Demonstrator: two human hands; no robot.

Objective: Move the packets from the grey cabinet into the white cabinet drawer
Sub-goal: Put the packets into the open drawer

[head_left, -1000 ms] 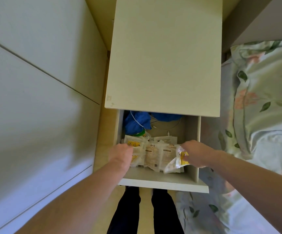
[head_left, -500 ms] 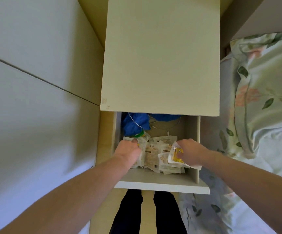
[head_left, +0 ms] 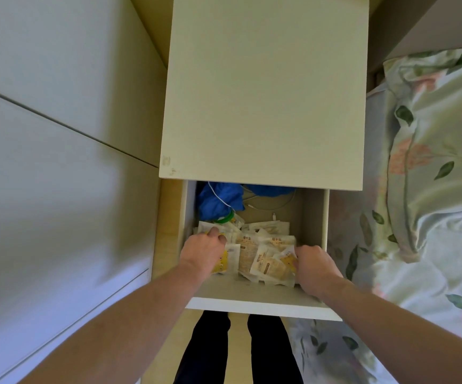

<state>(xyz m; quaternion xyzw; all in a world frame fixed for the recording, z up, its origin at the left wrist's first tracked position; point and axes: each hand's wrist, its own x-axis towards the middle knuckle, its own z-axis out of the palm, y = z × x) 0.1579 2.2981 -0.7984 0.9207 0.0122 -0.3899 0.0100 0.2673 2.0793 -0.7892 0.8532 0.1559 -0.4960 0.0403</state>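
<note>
Both your hands, left hand (head_left: pixel 206 252) and right hand (head_left: pixel 314 266), curl onto the white-and-yellow plastic packets (head_left: pixel 263 254) inside the open white wooden drawer (head_left: pixel 263 302).

Open drawer (head_left: pixel 263 303) holds packets (head_left: pixel 263 253), blue cloth (head_left: pixel 218 200).

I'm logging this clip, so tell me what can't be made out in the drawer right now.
Head view only:
- Packets: count unclear, overlapping, some under both hands.
- Packet print: too small.
- Blue cloth: rear hidden by cabinet top.
- Left hand, right hand: fingertips hidden behind knuckles.
</note>
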